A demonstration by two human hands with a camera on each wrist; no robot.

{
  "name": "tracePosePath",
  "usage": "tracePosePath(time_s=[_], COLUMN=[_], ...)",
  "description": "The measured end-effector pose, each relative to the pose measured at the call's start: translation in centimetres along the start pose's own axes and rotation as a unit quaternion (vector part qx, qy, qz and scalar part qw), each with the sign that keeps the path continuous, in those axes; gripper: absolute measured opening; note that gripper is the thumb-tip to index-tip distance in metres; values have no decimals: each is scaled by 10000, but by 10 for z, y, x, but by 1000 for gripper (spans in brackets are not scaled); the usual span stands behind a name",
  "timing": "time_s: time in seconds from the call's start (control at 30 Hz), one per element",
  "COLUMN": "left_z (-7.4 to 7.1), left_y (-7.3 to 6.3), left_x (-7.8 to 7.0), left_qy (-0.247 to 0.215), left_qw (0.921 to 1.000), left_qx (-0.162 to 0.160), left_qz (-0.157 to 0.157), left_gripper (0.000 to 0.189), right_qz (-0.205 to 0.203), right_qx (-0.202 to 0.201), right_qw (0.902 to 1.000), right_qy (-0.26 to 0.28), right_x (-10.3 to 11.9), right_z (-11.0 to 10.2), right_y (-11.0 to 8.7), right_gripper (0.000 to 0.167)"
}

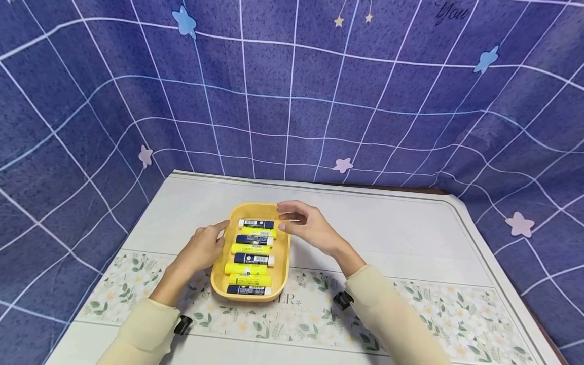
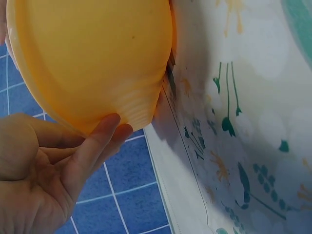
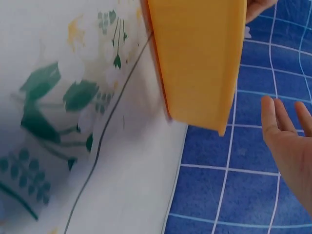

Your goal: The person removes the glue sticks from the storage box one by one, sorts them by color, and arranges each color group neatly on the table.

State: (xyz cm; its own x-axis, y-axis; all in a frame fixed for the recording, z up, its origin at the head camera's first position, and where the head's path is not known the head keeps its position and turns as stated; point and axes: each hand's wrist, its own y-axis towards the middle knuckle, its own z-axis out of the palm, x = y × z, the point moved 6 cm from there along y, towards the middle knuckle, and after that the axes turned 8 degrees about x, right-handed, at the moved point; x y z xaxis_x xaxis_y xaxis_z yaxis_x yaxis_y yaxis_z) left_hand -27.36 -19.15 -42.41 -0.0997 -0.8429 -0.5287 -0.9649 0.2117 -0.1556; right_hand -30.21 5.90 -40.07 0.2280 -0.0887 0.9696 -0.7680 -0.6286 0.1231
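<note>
At the far left a pale sleeve comes in, with a small black device at its wrist. The left hand is at the left side of the yellow tray and pinches its rim — the left wrist view shows fingertips laid on the outer wall and the thumb up at the edge. The grip looks light.

The tray sits on the white table, left of its middle, its long sides running away from the person. Inside lie eight tubes in one column, each turned crosswise, four navy and four yellow. From the far end they run navy, yellow, navy, yellow, navy, yellow, yellow, navy. The farthest navy tube has its white end toward the left; the other three navy ones have theirs toward the right. The print on them is too small to read.

On the right, the right hand hangs by the tray's far right corner, its fingers loosely bent and parted, with nothing between them. From the head its fingertips seem to cross the rim, but the right wrist view shows them apart from the tray — held above it, spread. Behind it come the other pale sleeve and a second black device, over the table's floral band.
</note>
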Motion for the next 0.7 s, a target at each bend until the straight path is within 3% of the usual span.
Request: tracePosePath(time_s=[0.23,0.7], left_z=[0,1], left_y=[-1,-2], left_x=[0,-2], left_qy=[-59,-41], left_qw=[10000,10000], left_qx=[29,-60], left_qz=[-28,-4], left_gripper=[53,53], right_qz=[146,346], right_qx=[296,474], right_qw=[9994,9982], right_qy=[-103,-130], right_x=[-7,-16], right_z=[14,35], right_y=[11,25], right_gripper=[46,47])
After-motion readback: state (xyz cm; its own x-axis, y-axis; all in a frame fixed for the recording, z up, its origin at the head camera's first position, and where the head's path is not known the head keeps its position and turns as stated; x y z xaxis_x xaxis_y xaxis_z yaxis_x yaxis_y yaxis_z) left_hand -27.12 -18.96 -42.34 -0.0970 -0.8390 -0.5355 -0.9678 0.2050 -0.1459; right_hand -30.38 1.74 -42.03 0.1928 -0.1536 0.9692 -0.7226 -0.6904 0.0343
